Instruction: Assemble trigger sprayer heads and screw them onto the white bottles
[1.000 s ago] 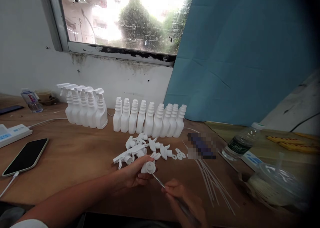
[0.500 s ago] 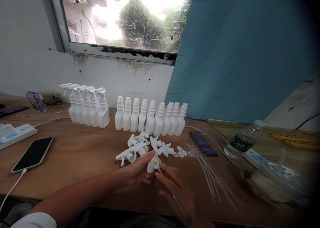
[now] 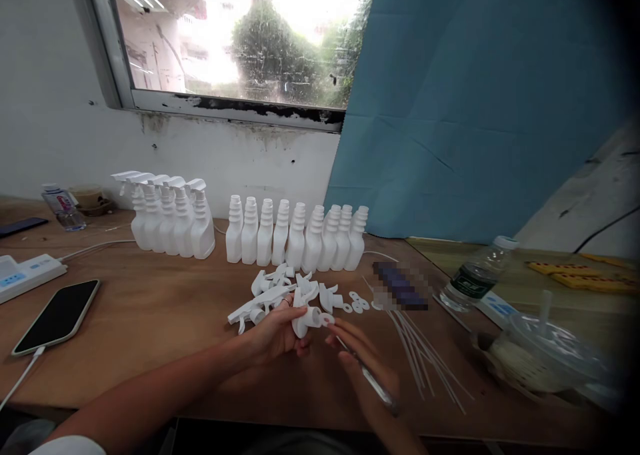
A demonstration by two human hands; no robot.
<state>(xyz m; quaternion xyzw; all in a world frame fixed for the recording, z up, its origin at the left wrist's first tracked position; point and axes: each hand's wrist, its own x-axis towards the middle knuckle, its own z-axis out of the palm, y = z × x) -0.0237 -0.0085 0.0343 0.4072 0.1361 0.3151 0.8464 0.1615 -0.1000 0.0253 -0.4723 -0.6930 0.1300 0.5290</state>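
My left hand is closed round a white trigger spray head, its round collar turned to the right. Close by the collar's mouth is a white ring washer, at the fingertips of my right hand. A slim silvery tool lies across that hand, under the fingers; its exact kind is unclear. Just beyond my left hand, several loose spray heads lie in a heap. More flat washers rest to their right.
Open-necked white bottles stand in a row behind the heap. Bottles with spray heads fitted stand left. Thin white tubes, a water bottle and a lidded cup are right. A phone lies left.
The spray head has turned in my left hand, its collar now facing right instead of towards me. My right hand has shifted slightly right, with the washer at its fingertips.
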